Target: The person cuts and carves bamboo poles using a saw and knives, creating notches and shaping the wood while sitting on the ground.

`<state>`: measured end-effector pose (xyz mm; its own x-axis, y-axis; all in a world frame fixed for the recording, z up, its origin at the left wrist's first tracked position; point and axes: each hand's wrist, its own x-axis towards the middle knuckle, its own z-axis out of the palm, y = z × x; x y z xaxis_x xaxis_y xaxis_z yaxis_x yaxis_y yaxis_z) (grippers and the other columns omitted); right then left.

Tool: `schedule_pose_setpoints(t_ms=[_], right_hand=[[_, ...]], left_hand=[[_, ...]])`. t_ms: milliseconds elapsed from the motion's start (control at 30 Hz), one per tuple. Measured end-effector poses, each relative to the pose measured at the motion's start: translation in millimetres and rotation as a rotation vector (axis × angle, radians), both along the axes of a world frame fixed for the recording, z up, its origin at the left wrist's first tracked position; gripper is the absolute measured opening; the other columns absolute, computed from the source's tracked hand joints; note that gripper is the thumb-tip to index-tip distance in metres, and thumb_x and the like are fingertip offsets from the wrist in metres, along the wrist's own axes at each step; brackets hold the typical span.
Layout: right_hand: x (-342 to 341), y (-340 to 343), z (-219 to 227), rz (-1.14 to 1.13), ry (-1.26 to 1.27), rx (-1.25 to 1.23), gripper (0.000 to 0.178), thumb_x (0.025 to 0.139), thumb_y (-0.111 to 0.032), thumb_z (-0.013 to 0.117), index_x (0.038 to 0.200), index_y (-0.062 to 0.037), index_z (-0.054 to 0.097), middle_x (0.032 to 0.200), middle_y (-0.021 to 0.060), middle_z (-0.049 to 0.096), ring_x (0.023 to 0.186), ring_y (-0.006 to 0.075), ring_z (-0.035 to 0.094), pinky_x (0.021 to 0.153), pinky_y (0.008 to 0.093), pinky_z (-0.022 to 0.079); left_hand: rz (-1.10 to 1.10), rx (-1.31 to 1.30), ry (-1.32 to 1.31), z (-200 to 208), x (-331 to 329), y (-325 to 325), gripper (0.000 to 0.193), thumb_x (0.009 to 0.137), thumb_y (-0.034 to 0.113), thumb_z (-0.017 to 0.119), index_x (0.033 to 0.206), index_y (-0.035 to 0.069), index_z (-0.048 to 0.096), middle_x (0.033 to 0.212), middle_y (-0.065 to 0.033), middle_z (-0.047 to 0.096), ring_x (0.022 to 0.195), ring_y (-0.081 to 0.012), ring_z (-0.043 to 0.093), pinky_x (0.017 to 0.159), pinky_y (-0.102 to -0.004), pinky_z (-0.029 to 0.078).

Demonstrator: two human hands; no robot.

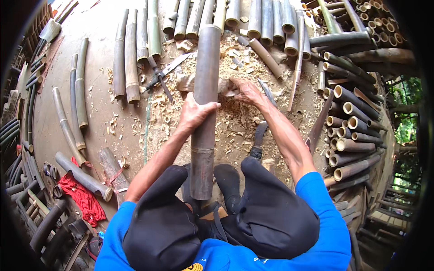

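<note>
A long dark bamboo pole (204, 135) runs from between my knees away from me, resting on a wooden block (186, 82). My left hand (194, 113) is wrapped around the pole near its middle. My right hand (245, 90) lies just right of the pole, closed on the right end of the block amid wood chips. I cannot tell whether it also holds a tool. A machete (260, 135) lies on the ground by my right forearm.
Cut bamboo poles (131, 58) lie in rows at the back and left, and a stack (350, 131) fills the right. Shavings (235, 122) cover the ground. A knife (174, 67) lies by the block. A red cloth (83, 196) sits at lower left.
</note>
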<state>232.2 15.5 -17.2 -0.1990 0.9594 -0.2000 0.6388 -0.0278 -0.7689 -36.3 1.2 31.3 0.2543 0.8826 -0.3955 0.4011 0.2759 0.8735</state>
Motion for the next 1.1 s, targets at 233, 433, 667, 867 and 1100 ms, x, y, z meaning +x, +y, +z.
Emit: schedule_pose_setpoints(t_ms=[233,433,667,867,1100], right_hand=[[-20.7,0.6,-26.3,0.067,-0.632,0.232,0.078,0.082,-0.005,0.075,0.155,-0.0165,0.049,0.146,0.0172,0.060,0.137,0.0382,0.052,0.112,0.0616,0.038],[-39.3,-115.3,-14.6,-0.576,-0.544,0.157,0.069,0.087,-0.027,0.079,0.141,0.0051,0.049,0.127,0.0245,0.057,0.114,0.0365,0.060,0.092,0.0523,0.052],[-47.6,-255.0,-14.1,-0.784,-0.636,-0.454,0.066,0.086,-0.048,0.080,0.125,-0.0021,0.053,0.111,0.0250,0.069,0.111,0.0425,0.067,0.094,0.0536,0.049],[-27.1,-263.7,0.1,-0.640,-0.416,-0.170,0.044,0.090,-0.039,0.071,0.111,-0.0033,0.057,0.101,0.0250,0.069,0.098,0.0430,0.069,0.085,0.0533,0.052],[100.9,-211.7,47.9,-0.854,-0.474,0.015,0.031,0.091,-0.030,0.069,0.105,-0.0033,0.060,0.092,0.0156,0.066,0.079,0.0281,0.066,0.069,0.0501,0.055]], left_hand=[[-0.087,-0.103,0.138,-53.0,10.5,-27.4,0.082,0.068,0.041,0.089,0.126,-0.004,0.053,0.114,-0.0205,0.067,0.107,-0.0280,0.068,0.092,-0.0443,0.055],[-0.054,-0.507,-0.404,-67.0,-20.1,-51.7,0.069,0.077,0.032,0.087,0.130,-0.001,0.057,0.114,-0.0096,0.066,0.102,-0.0201,0.065,0.093,-0.0378,0.054],[0.059,-0.200,-0.178,-69.9,-3.6,-94.8,0.062,0.080,0.025,0.090,0.119,-0.005,0.054,0.102,-0.0159,0.070,0.084,-0.0228,0.071,0.073,-0.0379,0.060],[-0.006,-0.038,0.113,-68.1,6.0,-107.1,0.079,0.076,0.034,0.094,0.123,-0.006,0.045,0.111,-0.0215,0.069,0.097,-0.0290,0.071,0.082,-0.0416,0.059],[-0.237,-0.333,0.063,-34.9,-89.3,-90.5,0.082,0.086,0.037,0.088,0.149,0.003,0.046,0.127,-0.0167,0.067,0.108,-0.0266,0.067,0.090,-0.0425,0.056]])
